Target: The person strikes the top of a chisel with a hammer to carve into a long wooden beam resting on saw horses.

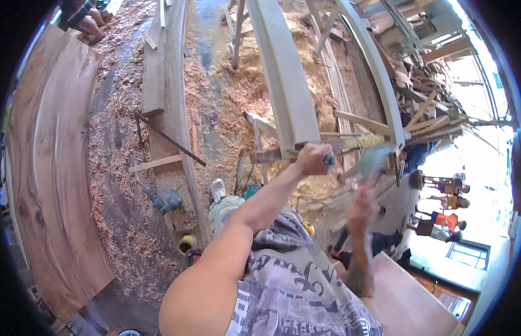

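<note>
My left hand (315, 158) is closed in a fist round a chisel-like tool with a dark handle end (329, 160). The fist is at the near end of a long pale timber beam (288, 73); the tool's blade is hidden. To the right, my right hand (360, 211) is blurred by motion. It grips what looks like a hammer (374, 162), whose greenish-grey head is smeared and raised beside the left fist. A wooden crosspiece (344, 144) runs under the beam's end.
A wide brown wood slab (53, 168) stretches along the left. A corded-looking power tool (165, 200) and a yellow-rimmed tin (187, 243) lie among wood shavings (117, 185). A curved beam (378, 67) and a scrap-wood pile (428, 95) are at right. Several people (442, 218) are beyond.
</note>
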The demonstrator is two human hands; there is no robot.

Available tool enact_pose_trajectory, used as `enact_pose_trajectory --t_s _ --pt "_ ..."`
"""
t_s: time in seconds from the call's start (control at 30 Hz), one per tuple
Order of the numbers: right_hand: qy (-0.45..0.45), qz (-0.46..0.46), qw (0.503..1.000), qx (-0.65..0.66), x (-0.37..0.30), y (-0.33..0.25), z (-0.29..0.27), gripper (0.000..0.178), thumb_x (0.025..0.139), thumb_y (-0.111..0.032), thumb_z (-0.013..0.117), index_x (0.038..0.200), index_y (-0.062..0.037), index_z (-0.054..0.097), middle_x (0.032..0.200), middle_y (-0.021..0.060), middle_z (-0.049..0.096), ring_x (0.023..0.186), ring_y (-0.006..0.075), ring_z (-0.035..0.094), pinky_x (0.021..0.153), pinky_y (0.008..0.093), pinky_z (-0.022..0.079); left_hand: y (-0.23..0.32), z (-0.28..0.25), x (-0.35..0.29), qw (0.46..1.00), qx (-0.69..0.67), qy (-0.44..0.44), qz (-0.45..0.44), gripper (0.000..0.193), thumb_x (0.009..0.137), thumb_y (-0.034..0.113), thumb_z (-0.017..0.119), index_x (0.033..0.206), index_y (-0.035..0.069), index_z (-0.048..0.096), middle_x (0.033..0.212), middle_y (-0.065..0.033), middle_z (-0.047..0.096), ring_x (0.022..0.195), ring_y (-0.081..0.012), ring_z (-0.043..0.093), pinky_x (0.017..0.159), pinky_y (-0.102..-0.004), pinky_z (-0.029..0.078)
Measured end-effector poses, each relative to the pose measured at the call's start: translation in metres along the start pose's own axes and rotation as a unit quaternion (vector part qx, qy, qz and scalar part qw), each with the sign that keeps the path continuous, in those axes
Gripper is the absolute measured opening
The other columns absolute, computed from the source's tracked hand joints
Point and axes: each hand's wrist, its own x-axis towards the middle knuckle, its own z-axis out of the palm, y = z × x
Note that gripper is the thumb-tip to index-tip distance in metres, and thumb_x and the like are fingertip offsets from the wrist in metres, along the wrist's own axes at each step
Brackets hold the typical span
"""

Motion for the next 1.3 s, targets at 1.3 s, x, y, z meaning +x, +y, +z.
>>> enact_pose_trajectory --t_s 1.3 --pt "-0.075 0.01 0.995 -0.064 0.065 -0.019 0.036 0.031 0.101 -0.025 0.046 0.087 -0.0045 0.064 0.078 0.0125 0.063 0.072 0.0263 0.056 0.071 0.0453 0.042 -0.023 0.007 0.023 0.997 0.015 0.055 -0.059 0.021 0.075 0.017 0.073 0.072 0.007 0.055 0.06 -0.014 0.061 0.058 -0.0345 0.066 0.054 -0.0438 0.052"
